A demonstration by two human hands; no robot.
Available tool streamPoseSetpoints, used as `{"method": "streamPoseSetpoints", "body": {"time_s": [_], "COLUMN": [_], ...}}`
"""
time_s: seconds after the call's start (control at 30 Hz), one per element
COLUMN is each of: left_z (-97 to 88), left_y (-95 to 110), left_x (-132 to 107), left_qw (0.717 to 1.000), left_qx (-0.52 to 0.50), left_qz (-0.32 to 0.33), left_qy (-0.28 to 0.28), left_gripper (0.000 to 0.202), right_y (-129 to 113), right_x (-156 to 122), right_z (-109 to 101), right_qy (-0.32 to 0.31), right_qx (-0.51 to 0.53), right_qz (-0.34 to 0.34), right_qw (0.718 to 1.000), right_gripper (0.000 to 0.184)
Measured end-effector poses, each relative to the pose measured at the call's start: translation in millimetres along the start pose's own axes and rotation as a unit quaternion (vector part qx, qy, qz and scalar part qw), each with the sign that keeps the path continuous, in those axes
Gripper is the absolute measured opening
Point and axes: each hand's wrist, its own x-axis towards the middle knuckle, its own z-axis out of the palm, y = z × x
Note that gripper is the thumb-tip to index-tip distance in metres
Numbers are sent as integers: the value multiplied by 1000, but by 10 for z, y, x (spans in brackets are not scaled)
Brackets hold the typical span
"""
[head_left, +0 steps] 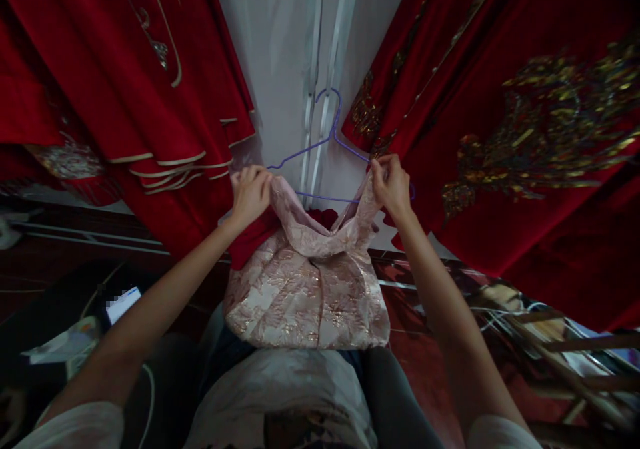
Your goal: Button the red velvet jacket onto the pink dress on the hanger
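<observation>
Left hand (pixel 250 192) pinched tight on one shoulder of pink shiny dress (pixel 307 282). Right hand (pixel 391 186) pinched tight on other shoulder. Dress hangs down between both hands, just below them. Purple wire hanger (pixel 327 139) just above hands, touching dress top. Red cloth (pixel 260 236) tucked under left hand. Big red robes (pixel 525 142) hang beside each hand.

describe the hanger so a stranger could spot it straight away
Between the red embroidered robes runs a pale wall. Against it, rising from the top of the pink brocade garment, is the wire hanger. It is thin and violet-blue, unlike the red cloth around.
</observation>
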Motion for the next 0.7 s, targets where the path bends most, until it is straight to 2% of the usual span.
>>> {"method": "streamPoseSetpoints", "body": {"time_s": [0.13,0.27,0.4,0.53,0.7], "left_z": [-151,-84,24,28,-57], "left_y": [-535,-787,-825,-786,-576], "left_x": [-45,-113,-96,17,227], "left_qw": [993,984,982,988,997], "left_qx": [111,164,165,136,76], "left_qz": [-40,-54,-69,-60,-5], "left_qy": [-3,-46,-60,-42,-28], "left_gripper": [32,34,36,35,31], "right_y": [21,32,46,55,39], "right_x": [34,40,48,61,46], "right_z": [-36,-35,-32,-35,-31], "right_qy": [-1,-5,-7,-10,-19], "right_qx": [-8,-6,-10,-6,9], "right_qz": [-6,-6,-5,-1,-1], "right_qw": [1000,1000,1000,1000,1000], "right_gripper": [34,35,36,36,35]}}
